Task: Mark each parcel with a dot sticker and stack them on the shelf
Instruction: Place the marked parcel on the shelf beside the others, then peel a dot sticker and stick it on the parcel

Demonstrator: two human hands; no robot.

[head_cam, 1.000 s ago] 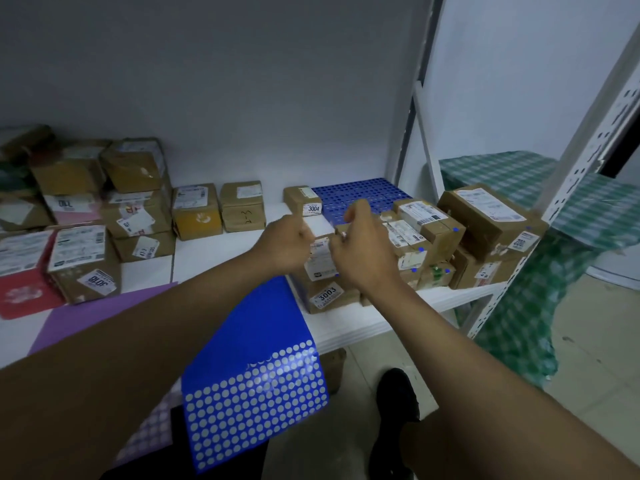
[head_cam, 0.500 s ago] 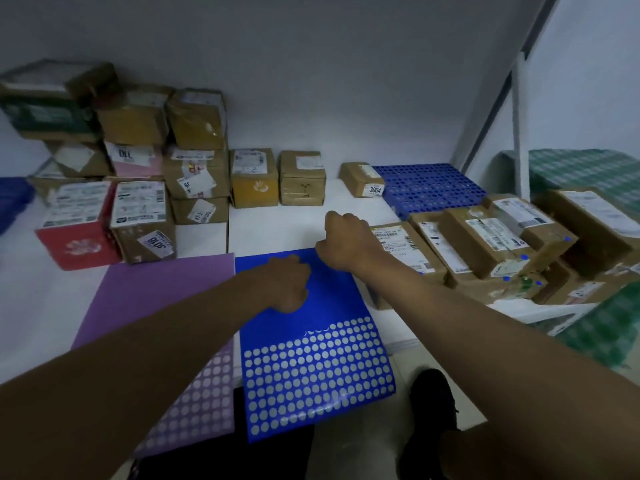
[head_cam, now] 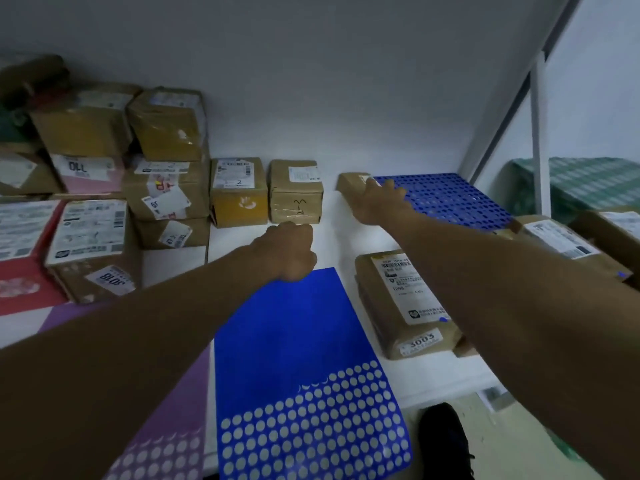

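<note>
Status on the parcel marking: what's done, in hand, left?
Done: the parcel labelled 3003 shows a blue dot and lies at the right. In hand: the right hand reaches onto a small brown parcel at the back; the left hand is a fist over the blue sticker sheet. Left: boxes at left show no dots.

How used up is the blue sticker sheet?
Mostly used: the blue sticker sheet is bare blue over its far part, with pale dots left only on the near part.
</note>
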